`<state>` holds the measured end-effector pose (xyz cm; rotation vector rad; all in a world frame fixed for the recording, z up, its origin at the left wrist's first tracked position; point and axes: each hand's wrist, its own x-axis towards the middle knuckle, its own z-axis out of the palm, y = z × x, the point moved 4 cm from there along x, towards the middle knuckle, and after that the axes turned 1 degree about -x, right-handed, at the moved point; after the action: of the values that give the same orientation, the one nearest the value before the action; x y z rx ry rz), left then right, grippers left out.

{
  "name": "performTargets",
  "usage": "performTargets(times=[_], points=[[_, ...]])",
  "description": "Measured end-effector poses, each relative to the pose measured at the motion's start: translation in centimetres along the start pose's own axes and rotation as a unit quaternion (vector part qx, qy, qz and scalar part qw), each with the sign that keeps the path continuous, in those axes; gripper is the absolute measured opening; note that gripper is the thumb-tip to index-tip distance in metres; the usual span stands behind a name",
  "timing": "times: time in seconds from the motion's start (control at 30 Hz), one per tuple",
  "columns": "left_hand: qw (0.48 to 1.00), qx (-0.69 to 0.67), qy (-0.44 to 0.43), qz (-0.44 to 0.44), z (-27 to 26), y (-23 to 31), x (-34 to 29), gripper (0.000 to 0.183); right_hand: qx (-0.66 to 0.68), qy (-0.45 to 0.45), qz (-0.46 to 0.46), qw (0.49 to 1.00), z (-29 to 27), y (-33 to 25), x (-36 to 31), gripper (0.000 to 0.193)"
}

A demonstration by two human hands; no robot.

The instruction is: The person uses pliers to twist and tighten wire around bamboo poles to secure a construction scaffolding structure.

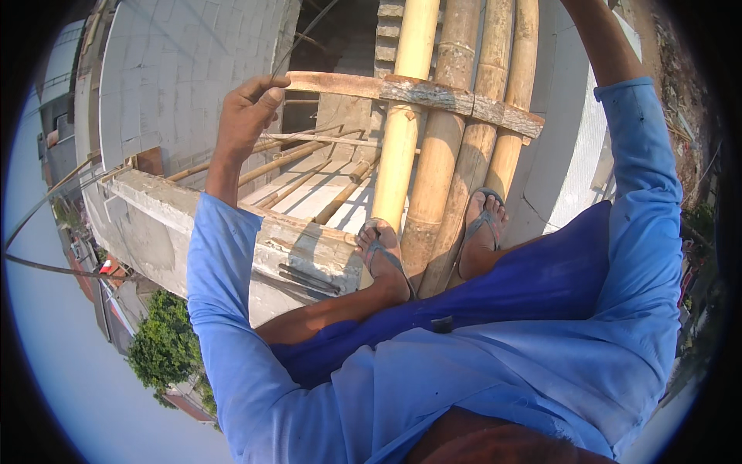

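At the left, my left hand (249, 114) is raised with its fingers pinched together. A thin dark wire (303, 37) runs from those fingers up toward the top edge; whether it is wire or cord is hard to tell. Close beside the fingertips is the left end of a rough, narrow wooden plank (433, 94). This plank lies crosswise over several thick bamboo poles (438, 166). My right forearm reaches out past the top edge, so my right hand is out of the picture. Both of my feet, in flip-flops (485, 220), stand on the bamboo.
Below the bamboo is a drop, with thinner bamboo poles (297, 158) slanting across an opening. A concrete ledge (182, 220) runs along the left, beside a pale block wall (197, 73). Several dark rods (309, 278) protrude by my left foot. A tree (166, 344) stands far below.
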<state>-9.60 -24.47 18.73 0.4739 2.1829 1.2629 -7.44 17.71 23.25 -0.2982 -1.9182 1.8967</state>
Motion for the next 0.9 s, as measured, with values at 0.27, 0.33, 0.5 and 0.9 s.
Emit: performTargets(times=[0.27, 0.33, 0.5, 0.9], points=[[0.921, 0.292, 0.247, 0.071, -9.8, 2.7, -0.1, 0.033, 0.108, 0.035, 0.077, 0.991, -2.2, 4.7, 1.1, 0.021], [0.886, 0.349, 0.301, 0.058, -11.4, 4.9, -0.9, 0.035, 0.116, 0.016, 0.079, 0.990, -2.0, 5.2, 1.6, 0.021], [0.756, 0.536, 0.370, -0.064, -12.6, 8.9, -1.6, 0.046, 0.183, -0.024, 0.093, 0.978, 0.0, 5.4, 1.2, 0.021], [0.780, 0.566, 0.000, -0.265, -3.6, -3.6, -0.7, 0.038, -0.194, -0.129, 0.029, 0.972, 1.8, 6.9, -0.5, 0.032]])
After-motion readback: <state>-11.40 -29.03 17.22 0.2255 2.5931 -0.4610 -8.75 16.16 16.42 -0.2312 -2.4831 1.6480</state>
